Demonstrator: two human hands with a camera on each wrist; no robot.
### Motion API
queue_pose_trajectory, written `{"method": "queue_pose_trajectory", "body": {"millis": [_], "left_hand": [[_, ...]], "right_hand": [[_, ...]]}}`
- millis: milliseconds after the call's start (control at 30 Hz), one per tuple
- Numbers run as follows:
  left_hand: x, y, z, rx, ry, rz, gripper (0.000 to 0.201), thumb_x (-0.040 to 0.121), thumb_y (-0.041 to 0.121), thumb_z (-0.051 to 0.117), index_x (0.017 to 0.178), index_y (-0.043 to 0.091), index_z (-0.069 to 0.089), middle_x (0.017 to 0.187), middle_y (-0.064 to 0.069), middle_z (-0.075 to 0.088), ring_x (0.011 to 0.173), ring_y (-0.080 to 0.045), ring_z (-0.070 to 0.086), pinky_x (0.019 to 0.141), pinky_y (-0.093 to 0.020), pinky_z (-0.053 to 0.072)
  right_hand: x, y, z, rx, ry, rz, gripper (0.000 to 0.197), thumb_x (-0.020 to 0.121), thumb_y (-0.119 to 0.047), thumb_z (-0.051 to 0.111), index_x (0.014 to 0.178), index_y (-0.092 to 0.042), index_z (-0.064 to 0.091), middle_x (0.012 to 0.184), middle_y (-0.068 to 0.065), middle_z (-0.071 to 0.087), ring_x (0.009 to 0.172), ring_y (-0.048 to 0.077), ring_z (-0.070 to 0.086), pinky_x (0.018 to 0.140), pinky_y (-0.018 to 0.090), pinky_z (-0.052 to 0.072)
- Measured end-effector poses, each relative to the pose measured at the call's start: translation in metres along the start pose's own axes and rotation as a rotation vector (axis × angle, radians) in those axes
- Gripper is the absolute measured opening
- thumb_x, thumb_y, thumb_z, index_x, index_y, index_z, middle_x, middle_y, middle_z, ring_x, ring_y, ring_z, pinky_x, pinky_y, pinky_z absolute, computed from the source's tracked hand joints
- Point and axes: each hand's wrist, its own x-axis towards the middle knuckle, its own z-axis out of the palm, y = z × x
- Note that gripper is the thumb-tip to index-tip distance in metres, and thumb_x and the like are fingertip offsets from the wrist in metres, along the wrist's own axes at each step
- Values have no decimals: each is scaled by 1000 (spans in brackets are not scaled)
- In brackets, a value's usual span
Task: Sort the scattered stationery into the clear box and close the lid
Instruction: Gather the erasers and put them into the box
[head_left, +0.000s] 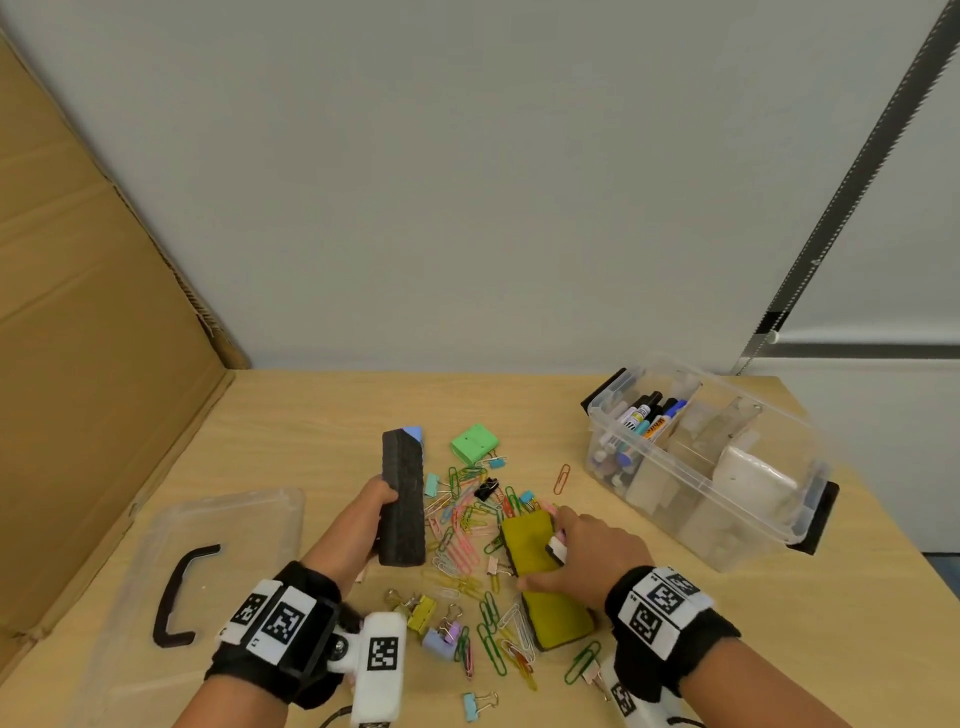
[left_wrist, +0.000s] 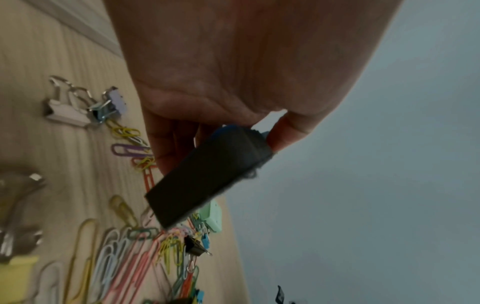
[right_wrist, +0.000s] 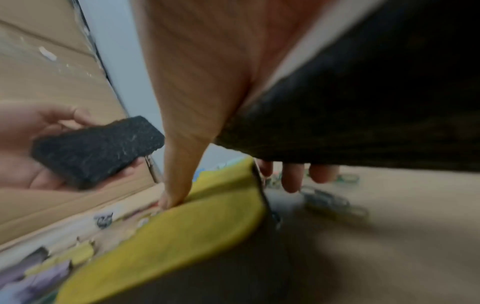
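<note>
My left hand (head_left: 375, 503) grips a black felt board eraser (head_left: 402, 499) with a blue back, held upright above the table; the left wrist view shows thumb and fingers pinching its sides (left_wrist: 207, 176). My right hand (head_left: 582, 551) lies over a yellow felt eraser (head_left: 553, 616) that rests on the table among scattered coloured paper clips (head_left: 462, 525), the thumb (right_wrist: 176, 181) on one long side and the fingers (right_wrist: 293, 176) curled over the other. The clear box (head_left: 701, 470) stands open at the right with markers (head_left: 644, 415) in its left compartment.
The clear lid (head_left: 234, 525) with a black handle (head_left: 179, 592) lies flat at the left. A mint green block (head_left: 474, 443) sits behind the clip pile. Binder clips (head_left: 421, 613) lie near my wrists. A cardboard sheet (head_left: 93, 364) leans at the left.
</note>
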Motion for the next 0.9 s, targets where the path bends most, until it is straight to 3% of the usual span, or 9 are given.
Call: {"method": "queue_pose_trajectory", "body": {"millis": [67,233,333,400,500,633,767,900], "left_hand": [[0,-2,1,52,-15,-21,32,99,25,30,126,19,46,112,-12,58,100,-24,56,81,-34,48],[-5,-5,3,151,-51,-45,29,98,21,31,123,16,45,112,-15,56,96,-22,56,77,-29,47],[-4,-8,6,138,-37,-45,31,98,20,35,127,15,45,99,-10,55,91,-22,56,82,-33,47],[-3,-9,10,121,-37,-35,32,97,21,38,129,16,43,98,-9,56,92,-23,56,87,-36,46],[-3,-10,21,93,-56,-17,33,97,19,44,130,19,42,103,-8,57,95,-23,58,85,-33,49],[0,-10,39,69,-96,13,40,96,21,50,135,18,42,117,-7,60,102,-20,62,87,-32,52],[1,-6,55,48,-83,67,45,96,21,51,138,23,34,111,1,61,97,-11,62,72,-24,54],[0,-3,60,18,-122,131,48,96,21,51,138,31,29,121,0,59,102,-8,63,73,-21,56]], "right_hand": [[0,-6,4,49,-16,19,100,54,-85,58,134,-29,34,121,-4,59,105,19,60,81,33,48],[1,-10,-4,98,-69,35,87,66,-64,66,137,-27,31,119,-2,57,103,20,58,79,32,48],[1,-8,-10,187,-87,-13,60,75,-51,67,125,-28,42,102,-2,53,94,19,58,73,30,47],[1,-6,-17,302,-84,-60,44,79,-43,67,114,-29,46,100,-2,54,90,19,59,71,28,48],[1,-9,-30,466,13,-140,29,81,-36,66,101,-30,46,98,0,57,84,17,56,65,26,45],[0,-23,-37,513,206,-179,23,80,-37,63,96,-32,47,89,-2,62,78,17,60,67,33,50],[-2,-39,-32,442,338,-205,25,83,-45,59,98,-36,41,74,-11,54,68,16,56,53,24,40],[-1,-46,-27,569,364,-324,23,83,-40,59,103,-35,48,86,-8,66,74,14,63,65,33,53]]}}
